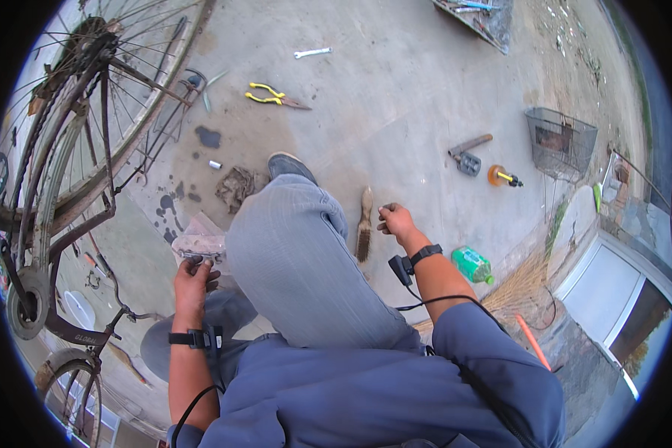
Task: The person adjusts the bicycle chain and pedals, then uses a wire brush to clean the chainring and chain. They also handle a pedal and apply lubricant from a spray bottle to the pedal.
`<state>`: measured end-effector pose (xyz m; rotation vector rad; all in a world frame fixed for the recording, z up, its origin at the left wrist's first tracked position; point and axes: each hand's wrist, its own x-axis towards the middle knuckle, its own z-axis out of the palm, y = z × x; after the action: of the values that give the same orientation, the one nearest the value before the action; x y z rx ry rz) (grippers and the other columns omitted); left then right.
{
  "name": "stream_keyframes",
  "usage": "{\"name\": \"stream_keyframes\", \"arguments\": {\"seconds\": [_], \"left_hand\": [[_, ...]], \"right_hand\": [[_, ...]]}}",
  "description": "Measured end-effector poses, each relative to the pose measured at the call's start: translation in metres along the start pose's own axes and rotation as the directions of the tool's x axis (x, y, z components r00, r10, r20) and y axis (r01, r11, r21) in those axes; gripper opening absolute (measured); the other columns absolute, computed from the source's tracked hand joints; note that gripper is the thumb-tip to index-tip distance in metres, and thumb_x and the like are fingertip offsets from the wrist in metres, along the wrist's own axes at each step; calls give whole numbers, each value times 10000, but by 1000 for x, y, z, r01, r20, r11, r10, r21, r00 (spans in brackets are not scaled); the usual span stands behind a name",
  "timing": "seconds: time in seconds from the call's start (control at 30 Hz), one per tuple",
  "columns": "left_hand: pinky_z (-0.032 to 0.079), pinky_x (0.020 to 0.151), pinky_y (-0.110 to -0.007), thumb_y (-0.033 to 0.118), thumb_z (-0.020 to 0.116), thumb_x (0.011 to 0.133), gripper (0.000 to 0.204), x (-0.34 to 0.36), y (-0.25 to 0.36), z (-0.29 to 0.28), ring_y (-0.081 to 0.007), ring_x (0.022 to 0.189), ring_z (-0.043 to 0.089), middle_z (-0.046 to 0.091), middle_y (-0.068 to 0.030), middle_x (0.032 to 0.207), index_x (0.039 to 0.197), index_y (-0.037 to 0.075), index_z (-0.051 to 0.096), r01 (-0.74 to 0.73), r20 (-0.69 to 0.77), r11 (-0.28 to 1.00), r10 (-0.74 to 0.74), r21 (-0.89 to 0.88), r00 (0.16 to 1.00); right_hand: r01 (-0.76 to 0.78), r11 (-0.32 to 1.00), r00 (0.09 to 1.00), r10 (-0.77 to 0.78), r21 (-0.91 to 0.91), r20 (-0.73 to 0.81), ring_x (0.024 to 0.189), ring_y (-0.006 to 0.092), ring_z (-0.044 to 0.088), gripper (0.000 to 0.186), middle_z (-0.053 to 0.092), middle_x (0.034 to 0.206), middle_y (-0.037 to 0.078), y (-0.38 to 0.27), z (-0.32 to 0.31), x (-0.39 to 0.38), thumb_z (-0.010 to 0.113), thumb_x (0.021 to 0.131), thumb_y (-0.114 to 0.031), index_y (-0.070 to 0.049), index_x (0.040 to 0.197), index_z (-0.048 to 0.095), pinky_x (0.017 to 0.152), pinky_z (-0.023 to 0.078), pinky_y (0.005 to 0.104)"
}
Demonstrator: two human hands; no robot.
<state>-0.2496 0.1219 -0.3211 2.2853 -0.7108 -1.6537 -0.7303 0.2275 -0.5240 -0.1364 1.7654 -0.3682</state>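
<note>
My left hand [193, 281] is low on the left beside my bent knee, its fingers closed on a small silvery metal part [204, 255]. Just beyond it is a pale pink plastic sheet or bag [201, 237]. My right hand [396, 222] is to the right of my knee, fingers curled together; whatever is in them, if anything, cannot be made out. Close to its left lies a wire brush [364, 224] with a wooden handle, apart from the fingers. A dirty crumpled rag [236, 188] lies near my shoe [291, 167].
An upturned bicycle [60, 246] stands at the left. Yellow-handled pliers [276, 97] and a wrench [312, 53] lie ahead. To the right are a hammer [470, 145], a pedal [469, 164], an orange bottle [502, 176], a wire basket [561, 142] and a green bottle [472, 265].
</note>
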Motion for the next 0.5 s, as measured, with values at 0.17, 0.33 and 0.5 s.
{"name": "stream_keyframes", "arguments": {"seconds": [0.17, 0.33, 0.5], "left_hand": [[580, 676, -296, 167, 646, 978, 396, -2, -4, 2, -202, 824, 721, 689, -135, 1060, 1294, -43, 531, 7, -16, 1000, -7, -1, 1000], [579, 653, -297, 158, 657, 969, 437, -4, -6, 1, -210, 847, 729, 682, -139, 1056, 1320, -54, 505, -4, 0, 999, 4, -52, 1000], [583, 671, -300, 165, 665, 967, 455, -7, -12, -6, -210, 848, 728, 678, -141, 1062, 1327, -59, 499, -33, 5, 995, 33, -92, 999]], "right_hand": [[42, 999, 999, -42, -13, -13, 751, 249, 730, 383, 690, 1031, 156, -14, 1, -2, 637, 989, -246, 51, 1228, 588, 602, 584, 353], [41, 999, 999, -41, -19, -7, 735, 236, 714, 366, 676, 1003, 123, -28, 2, -7, 631, 985, -259, 9, 1231, 593, 604, 561, 334], [113, 992, 994, -113, -49, 12, 726, 233, 715, 366, 677, 999, 123, -42, 3, -10, 636, 984, -262, 4, 1231, 591, 598, 564, 335]]}}
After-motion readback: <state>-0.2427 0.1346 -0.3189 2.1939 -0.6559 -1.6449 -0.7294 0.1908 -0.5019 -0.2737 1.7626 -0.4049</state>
